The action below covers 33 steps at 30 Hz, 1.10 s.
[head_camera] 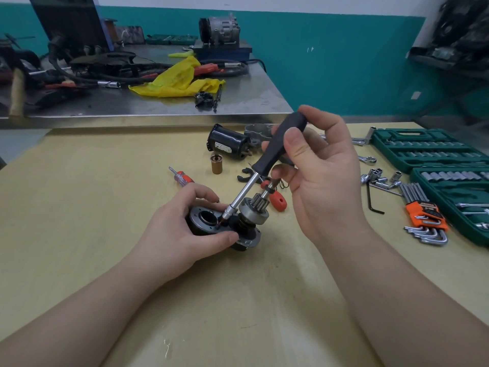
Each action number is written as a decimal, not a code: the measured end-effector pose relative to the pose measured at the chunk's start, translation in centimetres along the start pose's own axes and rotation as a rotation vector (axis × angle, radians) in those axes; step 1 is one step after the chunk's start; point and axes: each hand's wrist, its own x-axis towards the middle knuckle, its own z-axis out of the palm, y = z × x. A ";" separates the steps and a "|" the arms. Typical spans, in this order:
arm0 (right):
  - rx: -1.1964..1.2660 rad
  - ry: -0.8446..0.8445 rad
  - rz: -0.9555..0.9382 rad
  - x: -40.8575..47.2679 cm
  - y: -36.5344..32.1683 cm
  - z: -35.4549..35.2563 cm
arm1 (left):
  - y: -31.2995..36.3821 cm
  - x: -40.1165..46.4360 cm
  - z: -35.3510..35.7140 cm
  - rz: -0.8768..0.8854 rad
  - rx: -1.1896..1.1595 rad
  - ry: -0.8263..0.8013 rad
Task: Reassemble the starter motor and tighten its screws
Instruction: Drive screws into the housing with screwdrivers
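We drive screw: left hand (182, 229) grips starter housing (211, 221), right hand (315, 165) pinches screwdriver (267, 165); next we likely need steady downward twist

My left hand (182, 229) gripping the starter motor assembly (225, 223) on the wooden table (79, 207), my right hand (315, 176) holding a black-handled screwdriver (264, 165) tilted, tip on the flange, black motor housing (229, 143) behind, green socket set (434, 152) at right
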 end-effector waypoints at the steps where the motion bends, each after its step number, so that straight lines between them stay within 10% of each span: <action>1: -0.023 0.035 -0.018 0.1 0.1 0.0 | 0.0 0.0 0.0 0.003 0.001 -0.004; 33: -0.156 0.015 -0.064 -0.5 0.4 0.3 | 0.4 -0.3 0.0 0.011 -0.007 -0.014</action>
